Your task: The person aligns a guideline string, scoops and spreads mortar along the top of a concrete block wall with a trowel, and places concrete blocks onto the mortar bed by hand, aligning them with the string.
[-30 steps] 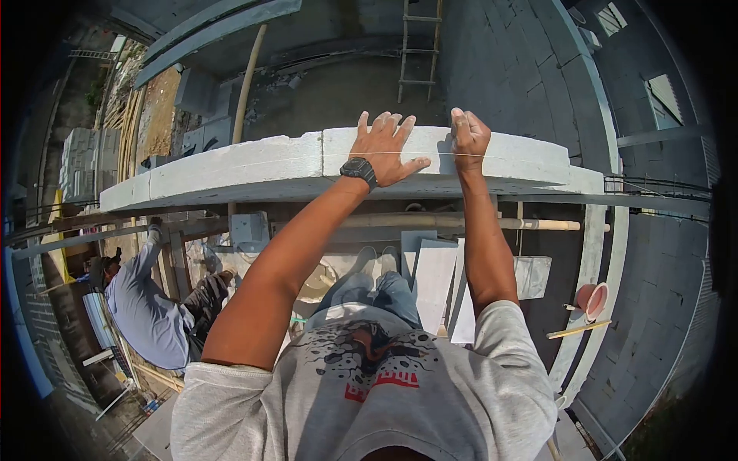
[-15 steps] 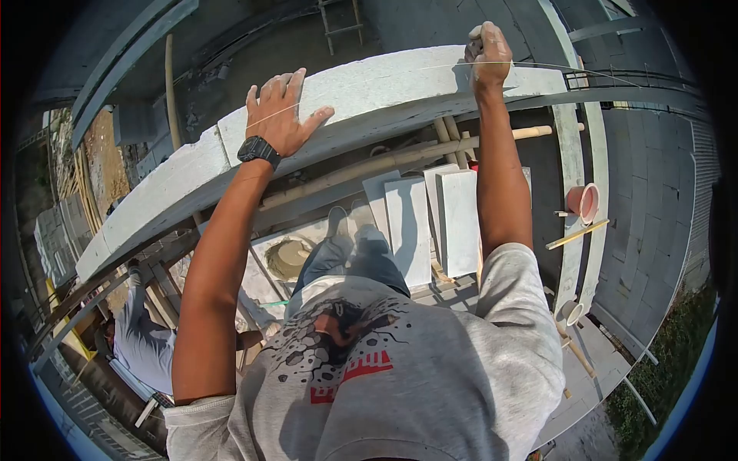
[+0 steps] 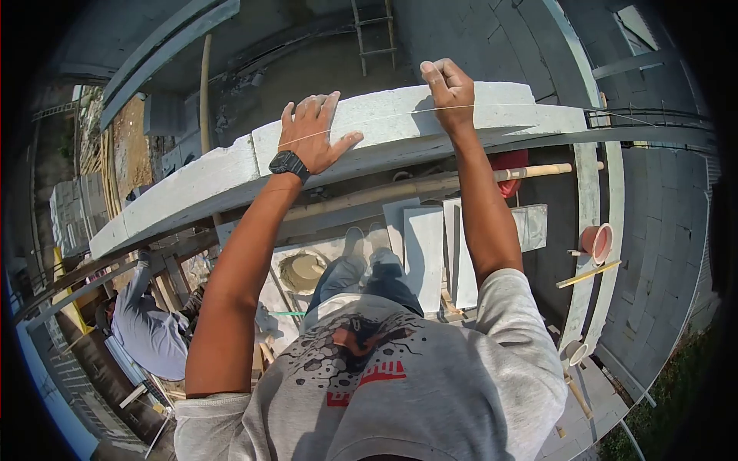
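Observation:
My left hand (image 3: 311,137) lies open on top of a white lightweight concrete block (image 3: 369,115), its fingers spread and a black watch on the wrist. My right hand (image 3: 450,96) is closed in a fist over the right part of the same block, casting a shadow on it. Nothing shows between its fingers. Whether the fist touches the block, I cannot tell. A thin string line (image 3: 503,105) runs along the row of blocks, passing by both hands. Another white block (image 3: 192,180) adjoins on the left, with a narrow joint between them.
Below the wall stand a bucket of grey mortar (image 3: 304,271) and upright white slabs (image 3: 423,246). A bamboo pole (image 3: 415,186) runs alongside. On the right beam sit a pink bucket (image 3: 596,243) and a yellow-handled tool (image 3: 588,274). A co-worker (image 3: 150,330) is at lower left.
My right fist has moved left along the block, away from its right end. My left hand stays flat on the block. The view has shifted, and more of the co-worker shows.

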Demonstrator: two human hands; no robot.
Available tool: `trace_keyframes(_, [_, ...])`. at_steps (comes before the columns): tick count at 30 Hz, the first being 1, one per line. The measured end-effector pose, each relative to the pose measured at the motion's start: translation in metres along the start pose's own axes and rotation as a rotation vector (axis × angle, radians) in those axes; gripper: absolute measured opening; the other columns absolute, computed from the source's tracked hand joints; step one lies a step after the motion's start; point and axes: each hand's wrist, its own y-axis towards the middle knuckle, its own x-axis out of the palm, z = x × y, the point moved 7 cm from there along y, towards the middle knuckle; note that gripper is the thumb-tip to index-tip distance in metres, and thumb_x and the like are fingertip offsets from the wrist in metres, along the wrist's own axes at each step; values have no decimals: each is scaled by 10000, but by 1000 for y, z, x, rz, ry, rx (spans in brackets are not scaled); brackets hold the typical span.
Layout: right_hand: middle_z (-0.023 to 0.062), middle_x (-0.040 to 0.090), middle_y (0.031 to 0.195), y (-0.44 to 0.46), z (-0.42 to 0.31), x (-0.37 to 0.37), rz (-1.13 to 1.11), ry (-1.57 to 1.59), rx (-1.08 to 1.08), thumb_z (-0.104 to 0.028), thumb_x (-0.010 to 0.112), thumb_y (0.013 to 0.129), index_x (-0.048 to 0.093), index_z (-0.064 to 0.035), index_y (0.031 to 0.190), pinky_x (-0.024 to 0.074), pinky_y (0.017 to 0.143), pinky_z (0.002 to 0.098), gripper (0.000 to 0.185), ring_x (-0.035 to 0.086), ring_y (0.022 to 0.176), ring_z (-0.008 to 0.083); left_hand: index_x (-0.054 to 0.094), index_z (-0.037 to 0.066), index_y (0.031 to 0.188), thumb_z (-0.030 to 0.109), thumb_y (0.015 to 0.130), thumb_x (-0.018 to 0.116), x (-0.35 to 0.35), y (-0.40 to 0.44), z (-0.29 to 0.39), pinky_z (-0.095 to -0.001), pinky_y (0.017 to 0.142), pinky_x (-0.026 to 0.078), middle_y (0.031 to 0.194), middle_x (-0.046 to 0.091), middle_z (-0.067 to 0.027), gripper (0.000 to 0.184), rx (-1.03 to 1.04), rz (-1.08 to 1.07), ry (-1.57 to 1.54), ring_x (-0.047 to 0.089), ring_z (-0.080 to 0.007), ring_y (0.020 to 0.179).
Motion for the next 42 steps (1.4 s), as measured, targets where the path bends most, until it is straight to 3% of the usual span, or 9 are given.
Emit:
trace_keyframes(4, [-28, 487, 612, -7, -60, 62, -125, 378, -3, -318, 681, 958, 609, -23, 752, 368, 551, 269, 367, 414, 606, 61, 427, 92, 1490, 715, 886, 523, -1, 1, -3, -595, 1154, 237, 1418, 508, -172, 874, -8, 5, -34, 429, -346, 1364])
trace_keyframes(8, [37, 540, 614, -21, -8, 103, -204, 122, 22, -315, 637, 959, 592, -6, 711, 398, 566, 329, 399, 463, 612, 123, 399, 102, 1503, 699, 902, 512, -2, 1, -1, -584, 1149, 239, 1423, 496, -174, 855, 8, 15, -22, 432, -351, 1356])
trace_keyframes(14, [-53, 470, 600, -8, -50, 48, -106, 515, 53, -271, 624, 974, 627, -27, 749, 293, 511, 227, 332, 373, 556, 25, 432, 86, 1490, 723, 891, 509, 3, -1, 1, -594, 1153, 242, 1418, 515, -187, 878, 6, 14, -16, 434, -350, 1368])
trace_keyframes(16, [-59, 441, 582, -9, -5, 35, -5, 134, -14, -264, 626, 972, 654, -19, 774, 264, 496, 230, 316, 344, 532, 26, 430, 86, 1491, 723, 892, 507, -1, 2, 1, -596, 1151, 245, 1415, 517, -189, 878, 14, 36, -18, 437, -354, 1364])
trace_keyframes(21, [-82, 390, 554, 8, -7, -7, 38, 524, 172, -282, 621, 963, 684, -2, 842, 230, 467, 224, 311, 314, 491, 17, 407, 85, 1500, 689, 900, 522, -2, 3, -1, -585, 1154, 234, 1441, 486, -195, 858, 1, -10, -14, 422, -352, 1369])
trace_keyframes(26, [-94, 370, 578, 24, 38, -83, 247, 198, 67, -274, 611, 975, 691, -2, 903, 204, 456, 214, 293, 281, 484, 14, 411, 94, 1501, 703, 893, 524, 4, -4, 5, -591, 1152, 242, 1429, 504, -189, 868, 15, -5, -12, 436, -350, 1363])
trace_keyframes(33, [-87, 427, 610, 16, -35, -74, 228, 366, -40, -235, 631, 948, 729, 10, 952, 246, 464, 196, 263, 328, 501, 7, 409, 88, 1500, 681, 902, 531, -1, 2, 3, -578, 1157, 232, 1446, 490, -196, 851, 7, -25, -7, 416, -353, 1382])
trace_keyframes(38, [-31, 613, 731, 11, 2, -52, 193, 89, -93, -224, 687, 918, 720, -6, 945, 407, 582, 207, 223, 494, 641, 31, 406, 80, 1501, 662, 899, 551, 0, 2, 4, -579, 1152, 238, 1438, 495, -208, 850, 21, -3, -1, 424, -357, 1372])
trace_keyframes(42, [-25, 627, 727, 1, -80, -9, 34, 219, -159, -222, 708, 905, 716, -11, 934, 425, 589, 221, 213, 508, 641, 45, 408, 80, 1500, 674, 899, 542, -2, 2, 5, -581, 1147, 247, 1426, 500, -206, 855, 27, 3, -6, 427, -355, 1370])
